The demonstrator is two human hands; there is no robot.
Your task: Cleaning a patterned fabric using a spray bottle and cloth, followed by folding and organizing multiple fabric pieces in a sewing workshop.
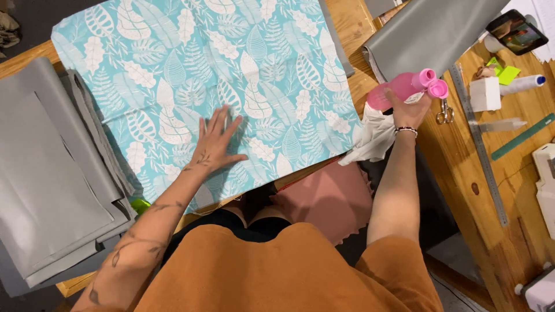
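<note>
Your left hand [215, 144] lies flat, fingers spread wide, pressing on a turquoise cotton fabric with a white leaf print [202, 63]. The fabric is spread across the wooden table [509, 190] and stretches away from your palm toward twelve o'clock, reaching both eleven and one o'clock; its near edge hangs just over the table's front.

Your right hand [411, 107] is raised at about two o'clock, closed around a translucent pink plastic spray bottle [404, 88]. The bottle lies tilted, its pink nozzle head pointing toward three o'clock, and it hovers just beyond the fabric's right edge. A crumpled white cloth [373, 138] sits directly beneath that hand, touching the printed fabric's right corner.

At nine o'clock, a stack of grey sheets [46, 173] lies beside the fabric. At one o'clock rests a grey roll of material [433, 32]. Further right, at three o'clock, a long metal ruler [480, 144], small scissors [445, 112] and a green ruler [523, 136] lie on the table.
</note>
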